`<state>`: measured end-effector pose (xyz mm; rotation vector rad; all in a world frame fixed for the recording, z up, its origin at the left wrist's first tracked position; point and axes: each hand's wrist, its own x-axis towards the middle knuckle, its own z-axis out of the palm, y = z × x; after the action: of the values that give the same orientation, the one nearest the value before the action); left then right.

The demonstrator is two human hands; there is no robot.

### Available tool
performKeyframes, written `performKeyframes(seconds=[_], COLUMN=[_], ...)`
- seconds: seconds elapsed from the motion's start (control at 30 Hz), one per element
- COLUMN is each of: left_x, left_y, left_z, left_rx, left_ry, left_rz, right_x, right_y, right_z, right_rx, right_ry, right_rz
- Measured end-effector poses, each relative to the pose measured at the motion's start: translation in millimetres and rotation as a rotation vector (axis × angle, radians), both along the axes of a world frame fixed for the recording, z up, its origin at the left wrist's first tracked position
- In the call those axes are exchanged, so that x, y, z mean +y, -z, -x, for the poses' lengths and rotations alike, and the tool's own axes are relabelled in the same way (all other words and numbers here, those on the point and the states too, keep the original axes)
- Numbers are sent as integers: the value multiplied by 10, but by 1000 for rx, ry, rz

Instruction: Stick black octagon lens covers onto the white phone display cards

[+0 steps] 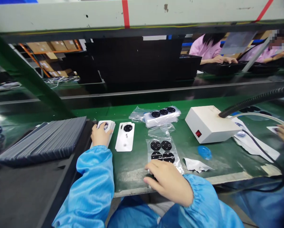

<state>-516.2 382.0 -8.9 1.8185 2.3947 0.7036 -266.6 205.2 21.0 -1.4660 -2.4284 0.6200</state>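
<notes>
My left hand (pixel 100 134) is wrapped over the top of a small stack of white phone back covers (pixel 110 126), its fingers gripping the sides. Right of that stack lies another white phone back cover (pixel 125 141) with a black octagonal camera area, another one showing beneath its edge. My right hand (pixel 167 182) hovers or rests at the near end of a clear plastic sheet of black octagonal stickers (pixel 161 145). Its thumb and fingers are apart and hold nothing that I can see; the hand covers part of the sheet.
On the left a black tray (pixel 68 158) holds a row of thin grey sheets (pixel 47 139). Behind the stickers lies a clear-wrapped pack (pixel 162 116). A white box (pixel 210 125) with a hose, a blue disc (pixel 205 152) and crumpled paper (pixel 196 165) stand right. Co-workers sit beyond.
</notes>
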Motion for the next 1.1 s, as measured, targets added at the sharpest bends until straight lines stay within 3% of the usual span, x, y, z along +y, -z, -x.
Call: performKeyframes(seconds=[0.1,0.17,0.23,0.3,0.37,0.43,0.5,0.57,0.7,0.83,0.93,1.1], left_x=[-301,-651,-1041,-1364,-1542,-1579,-1547,-1527,-1611,-1698,-1711,-1752], left_y=[-190,-263,-261,-210,-152,-113,-100,-107,-128,-118,-88,-38], left_z=[-219,-508,-829,-1092,-1255,-1333,-1368,-1389,-1410,-1379,-1352,-1354], left_rx=[3,4,-57,-175,-392,-727,-1009,-1049,-741,-615,-648,-882], left_ry=[79,259,565,701,766,800,830,851,918,1003,1020,944], left_rz=[-122,-213,-375,-374,-266,-30,315,533,446,371,398,517], right_x=[72,121,151,143,90,9,-74,-134,-190,-244,-299,-363], right_y=[54,82,110,140,164,172,164,147,117,108,124,168], right_z=[31,43,25,-35,-135,-256,-370,-456,-519,-512,-507,-502], right_rx=[209,463,731,919,1011,1034,983,853,616,519,484,481], right_ry=[40,134,255,383,484,531,515,469,418,413,405,381], right_rz=[5,-46,-132,-195,-217,-227,-240,-291,-460,-494,-482,-484])
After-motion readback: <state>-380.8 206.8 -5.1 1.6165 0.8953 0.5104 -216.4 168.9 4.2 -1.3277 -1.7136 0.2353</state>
